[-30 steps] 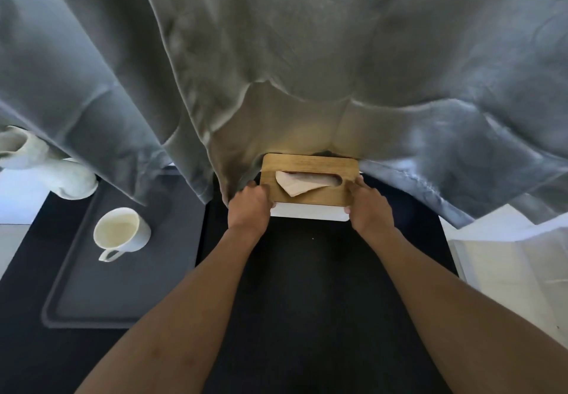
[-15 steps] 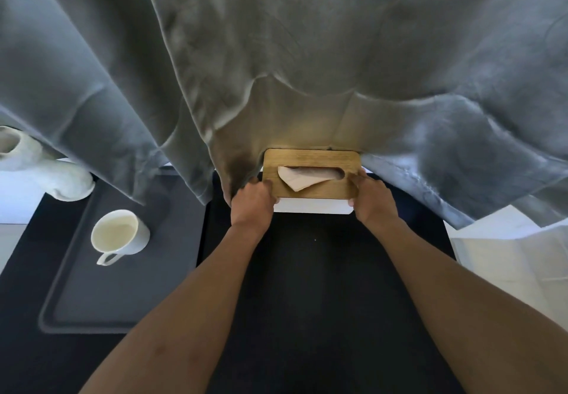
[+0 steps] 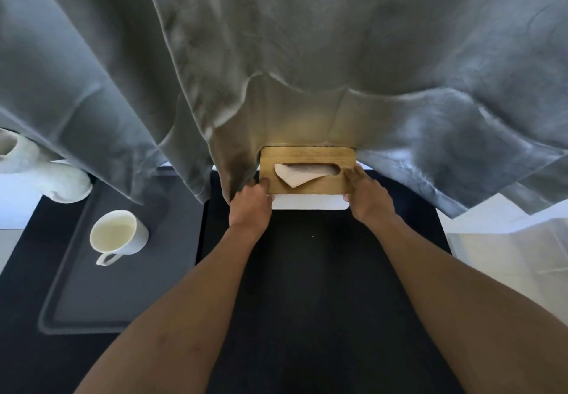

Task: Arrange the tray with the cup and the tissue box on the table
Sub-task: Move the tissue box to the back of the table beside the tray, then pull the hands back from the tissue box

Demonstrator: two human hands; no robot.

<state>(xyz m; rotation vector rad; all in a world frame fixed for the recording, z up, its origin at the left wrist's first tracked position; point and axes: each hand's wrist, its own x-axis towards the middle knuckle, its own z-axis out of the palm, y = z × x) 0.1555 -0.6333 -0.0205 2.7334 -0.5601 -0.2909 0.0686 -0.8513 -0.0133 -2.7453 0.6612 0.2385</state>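
Observation:
A white tissue box (image 3: 308,160) with a wooden lid and a tissue poking out of its slot stands at the far edge of the black table (image 3: 322,286), right against the grey curtain. My left hand (image 3: 250,201) grips its left end and my right hand (image 3: 367,196) grips its right end, thumb on the lid. To the left lies a dark grey tray (image 3: 123,286), and a white cup (image 3: 118,236) stands upright on it with its handle toward me.
A grey curtain (image 3: 276,55) hangs over the far side of the table and drapes around the box. A white ceramic vase (image 3: 43,175) lies at the far left by the tray's corner. White plastic sheeting (image 3: 516,255) sits off the table's right edge.
Both hands have pushed the tissue box a little farther away, up against the curtain. The cup and tray have not moved.

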